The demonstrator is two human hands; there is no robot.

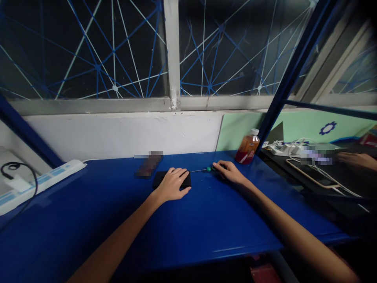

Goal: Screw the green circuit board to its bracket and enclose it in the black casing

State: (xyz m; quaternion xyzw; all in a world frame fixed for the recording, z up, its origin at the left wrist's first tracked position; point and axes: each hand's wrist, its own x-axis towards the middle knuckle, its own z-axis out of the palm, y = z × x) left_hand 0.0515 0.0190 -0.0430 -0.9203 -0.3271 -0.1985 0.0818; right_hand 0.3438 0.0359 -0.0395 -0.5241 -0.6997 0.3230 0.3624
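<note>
A flat black box point(157, 180) lies on the blue tabletop, partly covered by my left hand point(172, 185). The fingers of that hand reach over its top and the thumb stretches along its near right corner. In my right hand point(228, 171) is a screwdriver point(208, 169) with a green and dark handle, the fingers closed round the grip. Its thin metal shaft points left, level with the table, and the tip meets the right end of the box. Whether the tip is inside the box or only against it I cannot tell.
A blurred dark oblong point(149, 165) lies behind the box. A bottle of reddish drink point(248, 147) stands at the back right. On the left is a white power strip point(44, 182) with a black cable. A phone point(312, 173), cables and another person's hand point(357, 160) are at right.
</note>
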